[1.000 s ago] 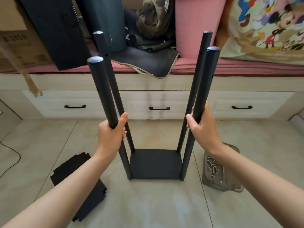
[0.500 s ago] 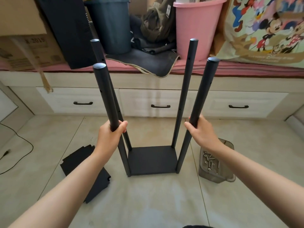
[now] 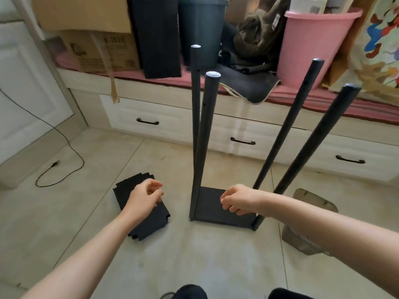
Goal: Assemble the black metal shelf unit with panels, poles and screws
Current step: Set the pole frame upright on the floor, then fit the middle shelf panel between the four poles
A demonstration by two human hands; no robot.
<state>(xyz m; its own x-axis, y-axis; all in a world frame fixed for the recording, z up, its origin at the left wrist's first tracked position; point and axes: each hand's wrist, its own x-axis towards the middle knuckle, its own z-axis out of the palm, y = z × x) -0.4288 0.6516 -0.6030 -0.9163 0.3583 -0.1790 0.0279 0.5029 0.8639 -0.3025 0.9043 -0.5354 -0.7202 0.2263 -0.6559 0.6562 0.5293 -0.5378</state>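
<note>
The shelf frame stands by itself on the tiled floor: a black bottom panel (image 3: 210, 207) with several black poles rising from its corners, such as the near left pole (image 3: 204, 134) and the near right pole (image 3: 313, 147). A stack of loose black panels (image 3: 151, 221) lies on the floor left of it. My left hand (image 3: 143, 198) hovers over that stack with fingers loosely curled, holding nothing. My right hand (image 3: 237, 199) hangs over the bottom panel, fingers also loosely curled and empty. A clear plastic tray (image 3: 313, 201) to the right is partly hidden by my right arm.
A low cabinet with drawers (image 3: 241, 130) runs across behind the frame, topped by a cardboard box (image 3: 97, 48), a dark bin (image 3: 201, 31) and a pink bucket (image 3: 313, 46). A black cable (image 3: 64, 169) trails on the floor at left.
Both hands have let go of the front poles and dropped lower. The left hand moved over the panel stack, the right over the bottom panel. The view has turned left.
</note>
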